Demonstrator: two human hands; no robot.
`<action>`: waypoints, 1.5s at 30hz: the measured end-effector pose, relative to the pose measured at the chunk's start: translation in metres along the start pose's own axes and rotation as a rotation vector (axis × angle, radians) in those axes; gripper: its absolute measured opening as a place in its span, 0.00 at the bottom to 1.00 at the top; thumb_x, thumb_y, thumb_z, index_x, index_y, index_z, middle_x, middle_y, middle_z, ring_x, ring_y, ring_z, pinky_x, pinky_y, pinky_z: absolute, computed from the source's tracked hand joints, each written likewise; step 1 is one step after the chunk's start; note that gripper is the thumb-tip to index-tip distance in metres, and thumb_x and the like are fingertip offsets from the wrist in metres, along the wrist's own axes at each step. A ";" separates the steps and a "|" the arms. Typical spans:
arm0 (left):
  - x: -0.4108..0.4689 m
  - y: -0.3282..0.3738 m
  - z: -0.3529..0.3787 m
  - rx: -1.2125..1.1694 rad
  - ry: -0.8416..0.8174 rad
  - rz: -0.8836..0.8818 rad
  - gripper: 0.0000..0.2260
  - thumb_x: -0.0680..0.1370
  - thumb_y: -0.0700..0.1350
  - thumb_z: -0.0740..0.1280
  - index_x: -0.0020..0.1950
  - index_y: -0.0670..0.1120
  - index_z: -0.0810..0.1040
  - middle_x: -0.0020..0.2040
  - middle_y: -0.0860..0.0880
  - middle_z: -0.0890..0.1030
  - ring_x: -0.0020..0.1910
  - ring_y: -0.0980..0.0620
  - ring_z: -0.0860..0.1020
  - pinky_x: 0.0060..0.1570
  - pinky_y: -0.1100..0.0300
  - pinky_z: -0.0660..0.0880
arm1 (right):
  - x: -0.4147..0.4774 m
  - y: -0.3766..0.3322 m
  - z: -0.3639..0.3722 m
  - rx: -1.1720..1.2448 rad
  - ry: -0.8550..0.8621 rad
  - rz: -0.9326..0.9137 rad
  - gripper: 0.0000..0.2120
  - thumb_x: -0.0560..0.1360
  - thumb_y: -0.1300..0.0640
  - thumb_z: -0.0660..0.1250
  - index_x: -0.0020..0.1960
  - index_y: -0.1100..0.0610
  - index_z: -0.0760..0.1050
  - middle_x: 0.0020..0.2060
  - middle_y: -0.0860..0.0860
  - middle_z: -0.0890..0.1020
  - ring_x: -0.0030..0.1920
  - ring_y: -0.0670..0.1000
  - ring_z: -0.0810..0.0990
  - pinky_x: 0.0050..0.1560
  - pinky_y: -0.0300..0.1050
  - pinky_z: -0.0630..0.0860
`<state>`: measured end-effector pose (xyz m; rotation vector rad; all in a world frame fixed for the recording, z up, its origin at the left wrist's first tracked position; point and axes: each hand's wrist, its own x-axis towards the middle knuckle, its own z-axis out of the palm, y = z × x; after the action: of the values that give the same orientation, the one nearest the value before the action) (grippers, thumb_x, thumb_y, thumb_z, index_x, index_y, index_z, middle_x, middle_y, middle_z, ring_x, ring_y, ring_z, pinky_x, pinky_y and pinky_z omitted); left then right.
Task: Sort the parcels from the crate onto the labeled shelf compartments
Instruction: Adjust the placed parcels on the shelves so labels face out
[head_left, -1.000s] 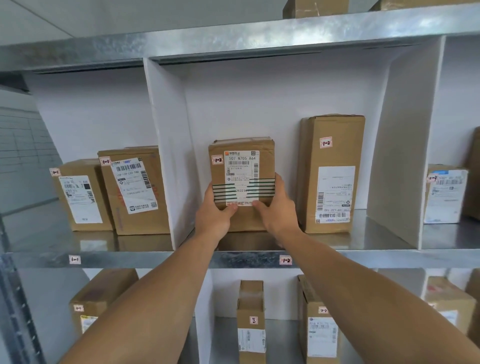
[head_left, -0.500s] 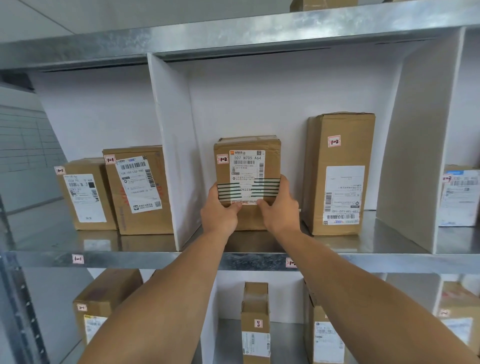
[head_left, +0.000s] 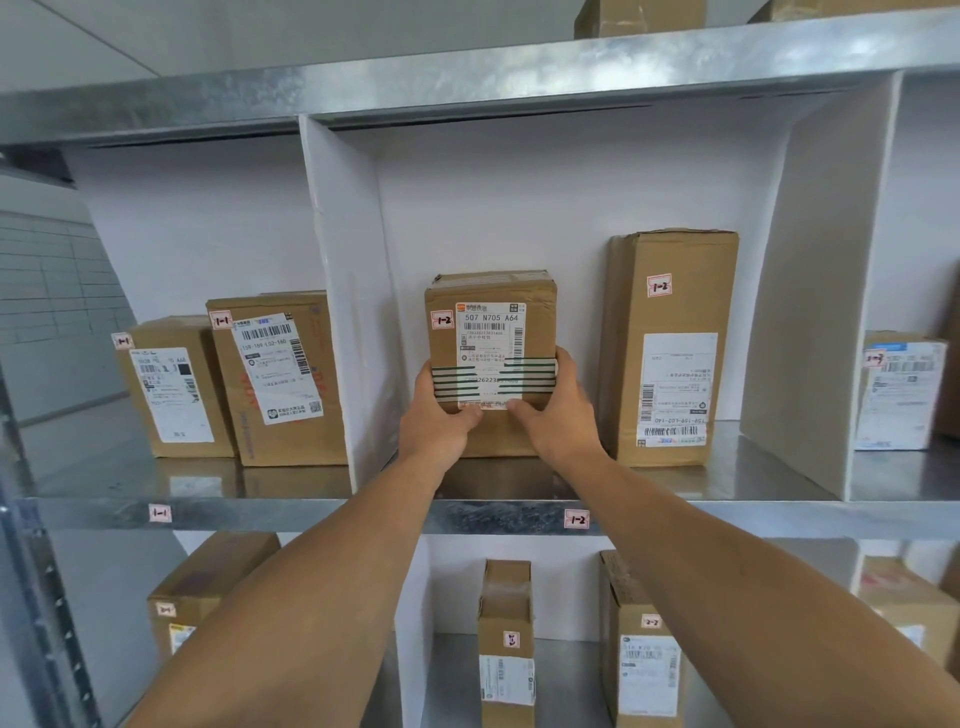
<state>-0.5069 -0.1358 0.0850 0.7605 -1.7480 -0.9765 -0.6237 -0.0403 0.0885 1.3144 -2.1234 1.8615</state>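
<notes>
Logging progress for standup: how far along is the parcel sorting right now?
Done: two boxes stand in compartment 1-1, a tall box in 1-2. In hand: left hand and right hand grip a parcel tagged 1-2 inside the 1-2 compartment. Left: letting go; crate out of view, remainder unknown.

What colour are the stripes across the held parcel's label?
Dark green stripes, clearest in the head view.

Grey tiled wall (head_left: 47, 291) (far left), softly lit.

I'm looking at a parcel storeroom: a galvanised shelf (head_left: 311, 515) with a white divider (head_left: 343, 312), a compartment tag (head_left: 576, 518) at six o'clock, and shipping-labelled cartons (head_left: 275, 379) at nine and three o'clock.
</notes>
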 end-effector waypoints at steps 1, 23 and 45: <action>-0.002 0.002 -0.001 0.000 -0.007 0.005 0.34 0.75 0.42 0.76 0.76 0.56 0.64 0.63 0.56 0.79 0.61 0.54 0.76 0.58 0.61 0.70 | -0.001 -0.002 -0.003 0.004 -0.015 0.007 0.40 0.76 0.58 0.74 0.79 0.46 0.54 0.69 0.52 0.71 0.69 0.52 0.72 0.66 0.46 0.69; -0.056 0.042 -0.037 0.025 0.087 0.162 0.38 0.78 0.43 0.73 0.81 0.53 0.56 0.78 0.55 0.65 0.76 0.52 0.64 0.75 0.56 0.61 | -0.064 -0.053 -0.039 -0.104 0.011 0.007 0.39 0.80 0.50 0.69 0.82 0.50 0.49 0.79 0.52 0.59 0.78 0.55 0.61 0.75 0.53 0.62; -0.110 0.078 0.061 0.026 -0.353 0.128 0.44 0.75 0.51 0.75 0.82 0.57 0.49 0.82 0.52 0.57 0.80 0.49 0.58 0.75 0.51 0.58 | -0.100 -0.022 -0.161 -0.234 0.128 0.140 0.37 0.81 0.54 0.67 0.82 0.48 0.49 0.77 0.52 0.63 0.76 0.55 0.65 0.74 0.54 0.64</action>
<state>-0.5306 0.0098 0.0920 0.5047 -2.0886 -1.0482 -0.6245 0.1498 0.1002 0.9965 -2.3306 1.6285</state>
